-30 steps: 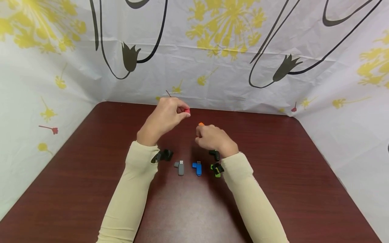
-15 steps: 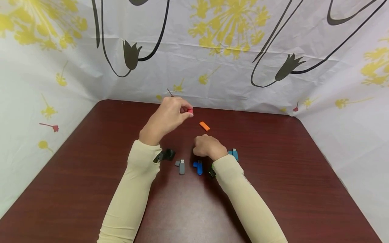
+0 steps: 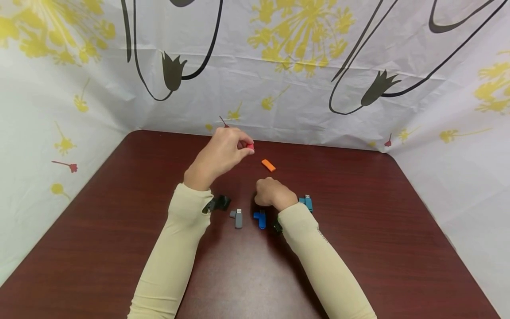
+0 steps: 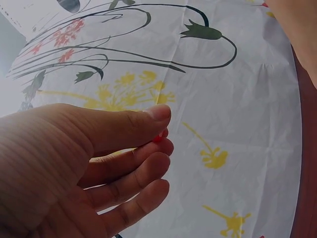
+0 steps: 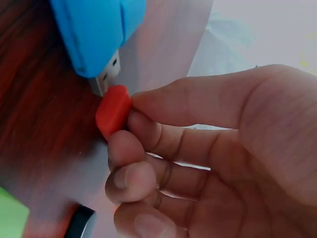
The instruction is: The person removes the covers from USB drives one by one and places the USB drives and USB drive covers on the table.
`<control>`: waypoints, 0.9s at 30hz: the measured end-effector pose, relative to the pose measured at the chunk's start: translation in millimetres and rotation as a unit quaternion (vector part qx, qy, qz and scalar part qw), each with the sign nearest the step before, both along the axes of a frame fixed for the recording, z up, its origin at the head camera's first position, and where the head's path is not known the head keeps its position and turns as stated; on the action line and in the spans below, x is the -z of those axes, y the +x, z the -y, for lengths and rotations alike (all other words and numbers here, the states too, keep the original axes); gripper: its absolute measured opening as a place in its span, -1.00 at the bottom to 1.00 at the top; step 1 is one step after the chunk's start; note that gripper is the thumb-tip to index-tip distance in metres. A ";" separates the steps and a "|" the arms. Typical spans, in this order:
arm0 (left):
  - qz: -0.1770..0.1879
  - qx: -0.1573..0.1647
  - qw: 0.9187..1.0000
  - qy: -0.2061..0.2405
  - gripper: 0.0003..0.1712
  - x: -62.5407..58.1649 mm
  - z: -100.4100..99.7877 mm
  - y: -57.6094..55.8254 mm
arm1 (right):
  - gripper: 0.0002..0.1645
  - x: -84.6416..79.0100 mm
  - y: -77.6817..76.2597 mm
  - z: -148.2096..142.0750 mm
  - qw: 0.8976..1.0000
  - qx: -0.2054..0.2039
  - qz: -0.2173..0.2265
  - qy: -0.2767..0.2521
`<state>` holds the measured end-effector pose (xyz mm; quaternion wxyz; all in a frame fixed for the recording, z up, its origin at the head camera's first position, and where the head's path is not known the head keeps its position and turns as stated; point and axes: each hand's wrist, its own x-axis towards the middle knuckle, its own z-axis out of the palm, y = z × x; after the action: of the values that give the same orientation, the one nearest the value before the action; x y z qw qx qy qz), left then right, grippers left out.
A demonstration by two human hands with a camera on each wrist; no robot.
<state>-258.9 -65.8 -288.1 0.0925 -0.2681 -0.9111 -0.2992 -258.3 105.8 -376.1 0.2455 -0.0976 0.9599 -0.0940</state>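
Observation:
My left hand [image 3: 217, 157] is raised over the far part of the table, thumb and fingers pinching a small red piece [image 4: 158, 138] that is mostly hidden, so its kind is unclear. Nearer to me, my right hand [image 3: 275, 193] is low over the table. In the right wrist view its thumb and index finger pinch a small red cap-like piece [image 5: 115, 110]. Just beyond that piece is the metal plug of a blue USB flash drive [image 5: 96, 34]; whether they touch, I cannot tell. An orange stick-like piece [image 3: 268, 165] lies beyond the right hand.
A grey USB flash drive [image 3: 238, 219] lies left of the blue one, and a teal flash drive [image 3: 307, 203] right of my right wrist. A green piece [image 5: 11, 215] and a black piece [image 5: 80, 222] appear in the right wrist view. Patterned cloth [image 3: 239, 79] walls the table.
My right hand has drawn back towards me from beside the orange piece, which now shows whole. The teal flash drive has come into sight. My left hand has barely moved.

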 end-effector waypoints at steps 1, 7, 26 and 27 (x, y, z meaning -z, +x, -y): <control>0.001 -0.001 1.000 0.000 -0.80 0.3 0.0 -0.2 | -0.58 -0.1 0.2 0.0 1.000 0.002 0.001 -0.002; 0.008 0.000 1.000 0.000 -0.79 1.4 -0.4 -1.3 | -0.62 -0.5 1.3 0.0 1.000 0.015 0.001 -0.008; 0.040 0.004 0.999 -0.031 -0.76 9.8 -8.0 -6.7 | -0.70 -71.5 15.7 -60.3 0.985 0.034 -0.139 -0.101; 0.048 0.003 0.998 -0.033 -0.75 11.6 -8.9 -7.6 | -0.71 -74.7 16.7 -65.7 0.981 0.037 -0.153 -0.111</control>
<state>-266.5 -56.9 -299.6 0.0390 -0.2593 -0.9231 -0.2815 -241.5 171.4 -301.4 0.0797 -0.1021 0.9726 -0.1933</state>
